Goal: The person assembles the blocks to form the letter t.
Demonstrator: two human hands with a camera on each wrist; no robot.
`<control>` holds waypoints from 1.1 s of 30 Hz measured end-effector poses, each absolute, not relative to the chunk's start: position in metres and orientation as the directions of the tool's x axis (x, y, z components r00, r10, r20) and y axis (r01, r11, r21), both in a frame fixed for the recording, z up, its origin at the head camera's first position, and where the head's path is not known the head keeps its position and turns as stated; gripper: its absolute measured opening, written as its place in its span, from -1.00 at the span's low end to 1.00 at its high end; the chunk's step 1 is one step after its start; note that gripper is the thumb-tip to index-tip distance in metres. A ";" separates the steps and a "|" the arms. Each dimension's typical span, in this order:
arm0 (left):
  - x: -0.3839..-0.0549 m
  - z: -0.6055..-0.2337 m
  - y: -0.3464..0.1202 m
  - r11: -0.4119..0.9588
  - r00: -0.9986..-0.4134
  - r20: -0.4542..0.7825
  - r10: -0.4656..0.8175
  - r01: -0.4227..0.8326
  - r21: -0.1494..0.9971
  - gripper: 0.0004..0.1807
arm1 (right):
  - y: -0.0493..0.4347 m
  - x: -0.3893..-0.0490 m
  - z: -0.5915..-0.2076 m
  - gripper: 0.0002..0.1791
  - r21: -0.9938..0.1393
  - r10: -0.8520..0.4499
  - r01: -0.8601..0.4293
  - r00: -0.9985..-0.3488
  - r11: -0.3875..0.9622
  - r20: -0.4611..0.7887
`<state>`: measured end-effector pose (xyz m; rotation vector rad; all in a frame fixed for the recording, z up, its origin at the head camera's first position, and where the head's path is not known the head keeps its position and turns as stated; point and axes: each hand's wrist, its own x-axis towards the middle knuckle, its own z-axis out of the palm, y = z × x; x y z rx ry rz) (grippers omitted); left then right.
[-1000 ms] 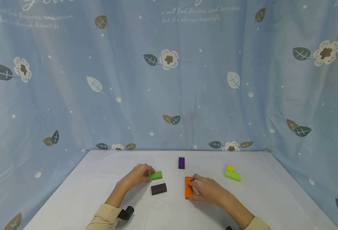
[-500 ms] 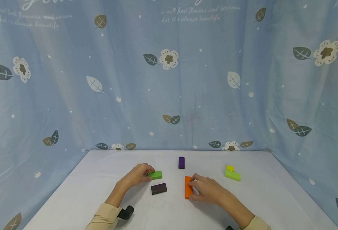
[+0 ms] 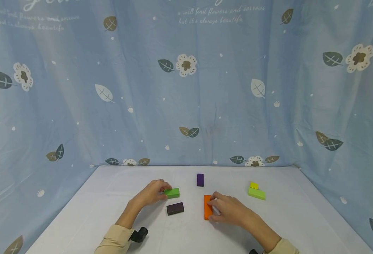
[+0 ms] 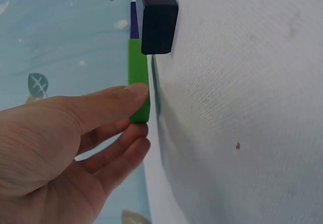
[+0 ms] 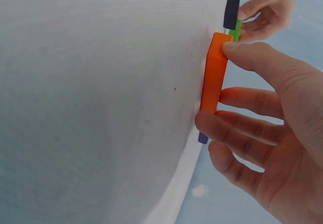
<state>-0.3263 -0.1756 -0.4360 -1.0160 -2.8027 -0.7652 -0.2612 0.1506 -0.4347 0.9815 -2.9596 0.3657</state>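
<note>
My left hand point(image 3: 154, 192) pinches the left end of a green block point(image 3: 173, 193), with the thumb point(image 4: 136, 90) on its near side. The block lies flat on the white table. In the right wrist view, my right hand point(image 5: 282, 113) holds a longer orange block point(image 5: 216, 72) between the thumb at its near end and fingers toward its far end. That block lies lengthwise away from me. Between the hands, nearer to me than the green block, is a dark brown block point(image 3: 175, 208). It hides part of the green one in the right wrist view.
A purple block point(image 3: 200, 180) lies farther back, between the green and orange blocks. At the right, a small yellow block point(image 3: 254, 185) sits right behind a lime green block point(image 3: 257, 193). A blue printed curtain point(image 3: 205, 106) hangs behind the white table point(image 3: 110, 187).
The green block and my left hand have shifted very slightly to the right. My right hand and the orange block stay where they were.
</note>
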 end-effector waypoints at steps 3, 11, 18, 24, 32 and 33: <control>-0.327 -0.436 -0.174 0.658 -0.780 0.224 0.585 0.617 0.432 -0.68 | 0.151 -0.261 -0.435 -0.47 -0.226 -0.587 -0.586 -0.807 0.778 0.069; -0.329 -0.437 -0.170 0.654 -0.770 0.229 0.596 0.631 0.418 -0.69 | 0.151 -0.263 -0.435 -0.47 -0.223 -0.589 -0.587 -0.805 0.778 0.065; -0.331 -0.437 -0.164 0.650 -0.764 0.222 0.606 0.636 0.416 -0.69 | 0.152 -0.261 -0.436 -0.48 -0.229 -0.593 -0.591 -0.802 0.773 0.070; -0.332 -0.435 -0.159 0.644 -0.759 0.229 0.610 0.643 0.414 -0.70 | 0.151 -0.260 -0.435 -0.49 -0.233 -0.594 -0.593 -0.801 0.771 0.074; -0.334 -0.434 -0.151 0.639 -0.761 0.217 0.611 0.636 0.433 -0.70 | 0.150 -0.260 -0.434 -0.49 -0.223 -0.589 -0.589 -0.805 0.777 0.072; -0.334 -0.434 -0.150 0.638 -0.761 0.216 0.612 0.636 0.434 -0.70 | 0.150 -0.260 -0.433 -0.49 -0.224 -0.589 -0.588 -0.805 0.777 0.070</control>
